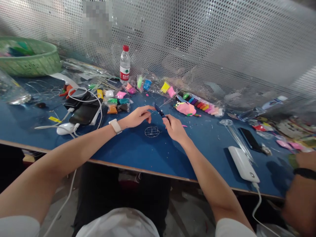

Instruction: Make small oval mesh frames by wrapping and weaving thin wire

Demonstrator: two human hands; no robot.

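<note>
My right hand (174, 127) is wrapped around a dark blue pair of pliers (159, 110), its head pointing up and left. A thin metal wire (169, 100) passes by the head of the pliers and slants up to the right. At its lower end, my left hand (139, 116) is closed with the fingertips on the wire; the exact grip is small and partly hidden. Below both hands, a small oval wire frame (152, 131) with crossing bars lies flat on the table. A pink clay figure (185, 108) rests just beyond my right hand.
Packets of coloured clay (118, 102) and a water bottle (125, 65) stand along the back of the blue table (138, 148). Phones (84, 112) and cables lie left, near a green basket (29, 61). A white power bank (244, 164) and another person's arm (302, 191) are right.
</note>
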